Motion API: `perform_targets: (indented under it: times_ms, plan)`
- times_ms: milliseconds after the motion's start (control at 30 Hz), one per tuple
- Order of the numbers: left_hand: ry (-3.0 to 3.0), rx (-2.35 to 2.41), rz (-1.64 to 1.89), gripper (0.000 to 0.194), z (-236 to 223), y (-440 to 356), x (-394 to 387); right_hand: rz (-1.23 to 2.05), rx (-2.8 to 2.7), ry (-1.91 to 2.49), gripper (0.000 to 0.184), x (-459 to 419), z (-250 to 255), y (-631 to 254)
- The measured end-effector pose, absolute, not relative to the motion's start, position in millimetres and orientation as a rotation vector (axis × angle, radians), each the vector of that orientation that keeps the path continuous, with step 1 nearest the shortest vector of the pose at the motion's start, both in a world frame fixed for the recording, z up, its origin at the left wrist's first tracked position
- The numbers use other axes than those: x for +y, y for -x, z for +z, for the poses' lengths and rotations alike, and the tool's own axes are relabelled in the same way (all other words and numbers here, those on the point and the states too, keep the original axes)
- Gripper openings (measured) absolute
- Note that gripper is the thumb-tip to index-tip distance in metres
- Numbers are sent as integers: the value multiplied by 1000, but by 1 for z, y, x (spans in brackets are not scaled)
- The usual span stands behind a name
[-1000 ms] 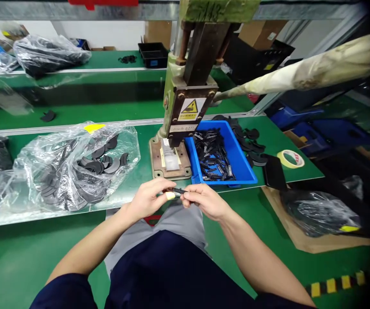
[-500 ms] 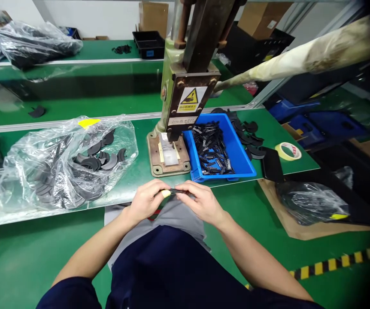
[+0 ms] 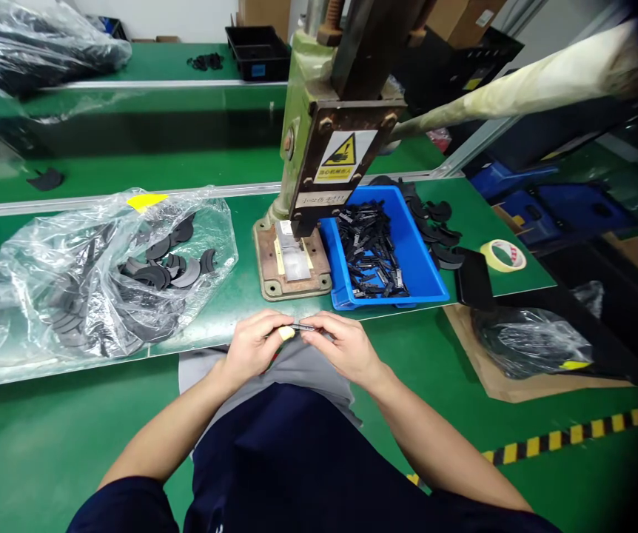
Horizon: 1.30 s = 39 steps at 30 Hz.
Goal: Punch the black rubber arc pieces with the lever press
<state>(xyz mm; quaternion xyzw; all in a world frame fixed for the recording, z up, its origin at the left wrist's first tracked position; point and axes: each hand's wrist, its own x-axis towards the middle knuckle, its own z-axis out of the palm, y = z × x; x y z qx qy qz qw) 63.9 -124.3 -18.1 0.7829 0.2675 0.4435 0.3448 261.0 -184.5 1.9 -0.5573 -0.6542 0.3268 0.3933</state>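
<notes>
My left hand and my right hand meet at the near edge of the bench, both pinched on a small black part held between their fingertips. A yellow cap covers my left thumb tip. Just beyond them stands a green hand press with its rusty base plate. To its right lies a blue tray with several small black clips in it.
A clear plastic bag of black crescent pieces lies left of the press. More crescent pieces and a tape roll lie right of the tray. The press lever reaches out to the right. A bagged heap rests on cardboard.
The hands have closed in together on the black part and stayed near the bench edge. The view has tilted down a little.
</notes>
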Motion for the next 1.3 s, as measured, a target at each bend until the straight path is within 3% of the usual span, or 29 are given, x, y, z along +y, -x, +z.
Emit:
perform_targets:
  times_ms: [333,633,900,1300]
  plan:
    - [-2049,602,1177,22,-26,-63,-126,544,-1751,1299,17,-188,-4,-261]
    - [-2108,547,1196,17,-20,-64,-115,672,-1709,1368,13,-178,-2,-263]
    - [-2188,1014,1242,11,-22,-78,-28,647,-1593,1428,12,-174,16,-286]
    - [-2625,947,811,35,-34,-92,18,513,-1493,1394,11,-166,35,-336]
